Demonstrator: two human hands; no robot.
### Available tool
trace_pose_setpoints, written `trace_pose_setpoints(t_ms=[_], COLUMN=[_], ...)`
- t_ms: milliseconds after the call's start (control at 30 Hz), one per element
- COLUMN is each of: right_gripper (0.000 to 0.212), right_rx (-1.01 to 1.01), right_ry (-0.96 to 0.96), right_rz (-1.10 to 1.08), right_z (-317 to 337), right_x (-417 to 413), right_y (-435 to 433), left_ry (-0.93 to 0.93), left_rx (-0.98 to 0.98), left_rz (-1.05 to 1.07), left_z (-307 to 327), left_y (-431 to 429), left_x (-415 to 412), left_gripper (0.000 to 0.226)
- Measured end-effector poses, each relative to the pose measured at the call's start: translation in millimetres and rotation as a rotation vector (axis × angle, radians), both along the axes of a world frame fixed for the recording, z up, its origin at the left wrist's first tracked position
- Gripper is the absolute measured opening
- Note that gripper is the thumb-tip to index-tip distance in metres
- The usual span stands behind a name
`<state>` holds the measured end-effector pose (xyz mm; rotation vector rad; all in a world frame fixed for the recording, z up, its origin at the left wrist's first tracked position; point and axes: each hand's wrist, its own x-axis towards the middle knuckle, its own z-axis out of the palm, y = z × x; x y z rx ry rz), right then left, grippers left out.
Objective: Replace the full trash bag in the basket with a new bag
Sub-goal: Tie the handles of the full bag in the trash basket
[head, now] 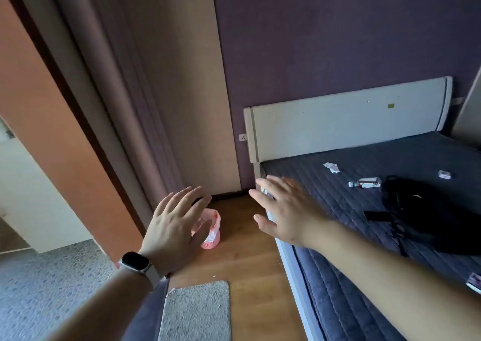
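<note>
The bed (390, 153) fills your right side, with a black bag (429, 218) lying on it, cut off at the frame edge. A grey mat (197, 312) sits low in view. Your left hand (174, 226) and right hand (286, 210) are both spread wide in the air, holding nothing. The pink basket (212, 239) stands on the floor near the bed's corner, half hidden behind your left hand, with the trash bag (213, 218) inside. The bottle (364, 183) label is too small to read.

Pink perforated plastic basket (211, 242), holding thin pale plastic trash bag (214, 223): on brown wooden floor (250, 262), left of dark quilted bed (364, 158), behind grey pile rug (197, 312). On bed: black fabric backpack (429, 215); small clear bottle (364, 183) behind-left of it.
</note>
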<state>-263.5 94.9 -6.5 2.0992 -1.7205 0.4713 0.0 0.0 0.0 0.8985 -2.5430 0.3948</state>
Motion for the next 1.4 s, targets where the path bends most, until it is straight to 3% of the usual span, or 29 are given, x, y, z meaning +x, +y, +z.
trace_pose_setpoints(t_ms=[400, 867, 1133, 1400], right_gripper=[0.051, 0.049, 0.047, 0.046], right_rx=[0.037, 0.058, 0.038, 0.042], right_ry=[0.007, 0.016, 0.037, 0.017], right_rz=[0.032, 0.120, 0.067, 0.012], right_z=[-2.7, -13.0, -0.3, -6.9], right_x=[-110.0, -102.5, -95.7, -115.7], right_y=[-107.5, -275.0, -417.8, -500.9], left_ry=[-0.012, 0.053, 0.126, 0.156], left_rx=[0.028, -0.009, -0.021, -0.074], left_rz=[0.036, 0.125, 0.061, -0.068], left_z=[0.2, -21.2, -37.9, -39.7], left_y=[-94.3, -245.4, -394.6, -501.1], left_x=[-111.4, -105.6, -104.7, -134.3], left_gripper=[0.052, 0.048, 0.043, 0.036])
